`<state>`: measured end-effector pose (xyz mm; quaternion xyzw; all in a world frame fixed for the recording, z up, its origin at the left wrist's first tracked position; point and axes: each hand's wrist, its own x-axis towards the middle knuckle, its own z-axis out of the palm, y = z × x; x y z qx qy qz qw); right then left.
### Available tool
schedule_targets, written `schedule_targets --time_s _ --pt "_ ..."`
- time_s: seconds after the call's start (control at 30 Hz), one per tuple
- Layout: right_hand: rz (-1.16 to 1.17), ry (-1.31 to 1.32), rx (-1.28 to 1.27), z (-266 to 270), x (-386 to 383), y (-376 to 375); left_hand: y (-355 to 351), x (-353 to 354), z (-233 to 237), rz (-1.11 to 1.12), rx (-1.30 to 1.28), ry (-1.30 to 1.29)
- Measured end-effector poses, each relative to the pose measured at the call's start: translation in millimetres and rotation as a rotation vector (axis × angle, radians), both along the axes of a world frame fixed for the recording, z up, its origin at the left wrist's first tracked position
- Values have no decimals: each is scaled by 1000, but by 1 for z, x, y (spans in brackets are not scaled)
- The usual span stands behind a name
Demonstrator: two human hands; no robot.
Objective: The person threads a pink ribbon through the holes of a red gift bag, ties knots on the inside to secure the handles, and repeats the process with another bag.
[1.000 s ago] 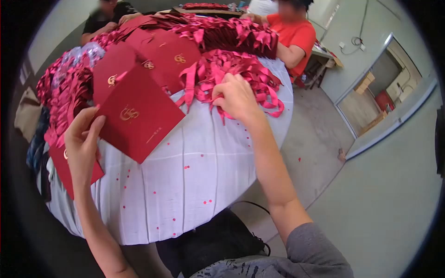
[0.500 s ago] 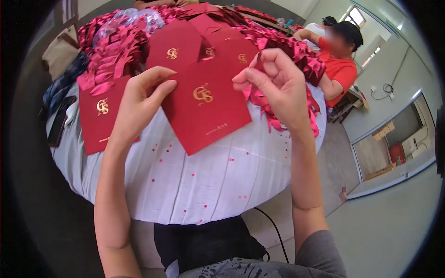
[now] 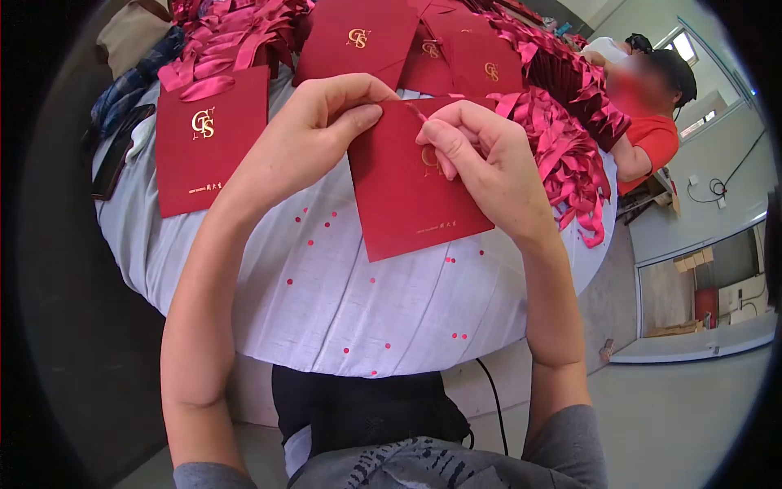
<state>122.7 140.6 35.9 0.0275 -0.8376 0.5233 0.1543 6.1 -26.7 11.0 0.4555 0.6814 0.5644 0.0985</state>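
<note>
A dark red paper gift bag with a gold logo lies tilted in front of me, small print near its lower edge. At its upper left corner my left hand is closed, thumb and fingers pinching the edge. My right hand is closed over the upper front, partly covering the logo. Between its fingers is a thin red ribbon end that reaches the bag's top edge. To the left lies another red gift bag with a pink ribbon at its top.
More red bags lie beyond my hands. Heaps of pink ribbons flank them. Small red dots are scattered on the white tablecloth. A phone sits at the left edge. A person in a red shirt sits at the right.
The right hand has come down onto the bag's upper front, now with a ribbon end in its fingers. The bag has turned slightly more upright, and the view has shifted.
</note>
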Motion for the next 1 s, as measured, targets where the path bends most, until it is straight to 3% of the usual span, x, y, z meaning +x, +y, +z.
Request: schedule_targets --time_s 0.17,0.23,0.37,0.43,0.8,0.9,0.93,1.0 --pt "-53 36 26 -4 1 2 0 2 1 8 36 38" --pt "-62 166 82 -11 -1 3 0 3 1 18 29 38" --pt "-93 170 182 -10 2 2 0 4 1 23 41 50" --pt "-82 43 252 -4 7 -3 -1 5 2 27 41 57" --pt "-101 72 255 -4 9 -10 -1 13 8 -48 72 -80" --pt "-92 60 217 -3 11 -11 -3 21 14 68 1 33" --pt "-93 60 208 -1 12 -12 2 21 7 90 161 98" --pt "-99 66 198 -1 13 -14 0 24 10 107 163 122"
